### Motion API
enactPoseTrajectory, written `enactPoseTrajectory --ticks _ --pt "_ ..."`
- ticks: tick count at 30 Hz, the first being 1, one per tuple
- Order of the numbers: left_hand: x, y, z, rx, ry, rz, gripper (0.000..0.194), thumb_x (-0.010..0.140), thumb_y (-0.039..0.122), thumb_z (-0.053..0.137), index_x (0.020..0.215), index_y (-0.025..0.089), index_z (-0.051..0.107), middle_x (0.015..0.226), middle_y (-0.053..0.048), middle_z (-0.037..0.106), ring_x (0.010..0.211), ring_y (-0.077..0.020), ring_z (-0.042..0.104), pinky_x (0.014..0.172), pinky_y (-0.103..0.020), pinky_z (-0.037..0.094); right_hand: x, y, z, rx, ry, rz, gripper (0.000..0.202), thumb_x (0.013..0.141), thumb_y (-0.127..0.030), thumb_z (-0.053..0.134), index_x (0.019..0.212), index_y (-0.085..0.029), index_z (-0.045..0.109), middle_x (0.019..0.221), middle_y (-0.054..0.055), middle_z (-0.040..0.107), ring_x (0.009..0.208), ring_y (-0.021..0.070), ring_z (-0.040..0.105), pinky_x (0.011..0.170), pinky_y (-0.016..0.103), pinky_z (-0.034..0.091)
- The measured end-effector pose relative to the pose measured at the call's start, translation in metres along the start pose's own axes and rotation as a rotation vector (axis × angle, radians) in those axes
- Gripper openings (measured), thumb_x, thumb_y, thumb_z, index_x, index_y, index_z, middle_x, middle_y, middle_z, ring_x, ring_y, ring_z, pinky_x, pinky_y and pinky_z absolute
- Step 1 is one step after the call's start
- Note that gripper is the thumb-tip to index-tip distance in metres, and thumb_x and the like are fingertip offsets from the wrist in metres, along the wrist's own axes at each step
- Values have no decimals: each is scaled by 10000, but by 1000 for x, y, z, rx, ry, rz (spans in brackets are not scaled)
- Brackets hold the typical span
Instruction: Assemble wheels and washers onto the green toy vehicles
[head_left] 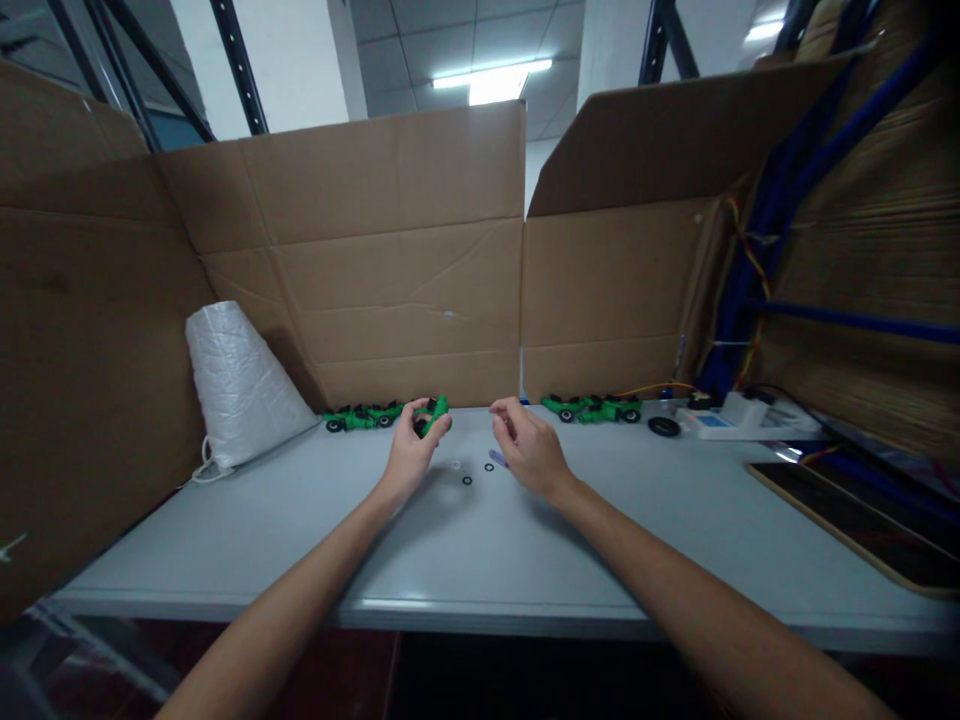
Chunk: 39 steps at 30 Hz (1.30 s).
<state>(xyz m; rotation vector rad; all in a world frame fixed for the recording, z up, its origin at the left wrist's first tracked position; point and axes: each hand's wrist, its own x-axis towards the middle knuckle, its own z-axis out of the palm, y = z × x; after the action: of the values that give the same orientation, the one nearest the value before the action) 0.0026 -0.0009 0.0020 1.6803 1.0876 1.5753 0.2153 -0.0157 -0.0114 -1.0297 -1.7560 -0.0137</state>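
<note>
My left hand (pixel 411 447) is closed on a small green toy car (pixel 433 414), held just above the table; part of the car is hidden by the fingers. To its right, my right hand (pixel 529 447) is raised with its fingers curled in and the tips close together. Whether anything small is between those fingertips I cannot make out. Below and between the hands lie two small black rings (pixel 467 481) and a small clear piece. A purple stick-like item (pixel 498 458) lies beside my right hand, partly covered by it.
Green toy cars stand along the back at left (pixel 364 416) and right (pixel 592 409). A black ring-shaped item (pixel 664 427) lies near a white power strip (pixel 750 418). At left leans a white padded bag (pixel 240 385). Cardboard walls (pixel 405 270) enclose the table (pixel 300 560); a dark panel (pixel 862 520) lies at right.
</note>
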Motion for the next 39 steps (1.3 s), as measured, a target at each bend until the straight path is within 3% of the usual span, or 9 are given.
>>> enactPoseTrajectory --ticks 4,8,14,17,20,25,32,39 --pt "6 -7 -4 42 74 -12 535 830 493 777 1205 153 607 814 -8 642 748 -158 599 743 -283 457 4 7 0 -70 -1 22 177 1004 -195 440 1038 -203 613 975 69 693 932 216 623 843 304 454" --pt "12 -16 -7 20 119 5 544 789 499 814 1184 169 641 904 -35 673 831 -174 617 775 -287 457 2 14 7 -145 -114 -1 215 1009 -165 438 1048 -201 646 1034 80 699 1015 237 578 932 337 425" --pt "15 -22 -7 -80 114 -74 541 850 617 710 1141 168 633 845 -28 637 725 -152 585 592 -249 439 -8 19 16 -174 -414 -87 305 1015 -144 498 1220 -234 704 1140 78 709 1105 240 532 983 372 389" --pt "15 -23 -5 -165 93 -101 521 888 673 622 1025 171 630 770 -5 580 642 -134 544 524 -236 416 -12 15 17 -150 -504 -149 378 1017 -129 505 1328 -270 667 1224 68 698 1169 233 512 1005 370 377" --pt "14 -24 -3 -238 86 -152 546 884 688 615 1065 173 628 796 -12 596 648 -135 560 497 -221 409 -15 14 16 -154 -563 -202 435 1022 -115 490 1403 -286 615 1293 62 679 1222 228 500 1036 374 359" --pt "13 -25 -3 -282 67 -225 583 904 692 576 1156 169 620 824 -43 662 672 -148 597 513 -219 428 -15 21 19 -215 -550 -159 435 993 -70 501 1362 -258 634 1287 68 685 1220 234 509 1015 365 357" --pt "15 -31 -5 -198 102 -210 578 834 599 725 1205 179 582 952 -59 689 752 -157 656 599 -246 492 -10 34 15 -376 -457 -49 312 983 -117 557 1250 -230 672 1186 92 701 1113 269 524 910 376 351" --pt "17 -34 -7 -167 98 -222 704 803 640 742 1283 188 496 967 -60 681 805 -177 683 645 -270 533 -7 24 8 -472 -437 19 287 966 -83 546 1180 -216 684 1161 103 695 1109 284 530 871 371 344"
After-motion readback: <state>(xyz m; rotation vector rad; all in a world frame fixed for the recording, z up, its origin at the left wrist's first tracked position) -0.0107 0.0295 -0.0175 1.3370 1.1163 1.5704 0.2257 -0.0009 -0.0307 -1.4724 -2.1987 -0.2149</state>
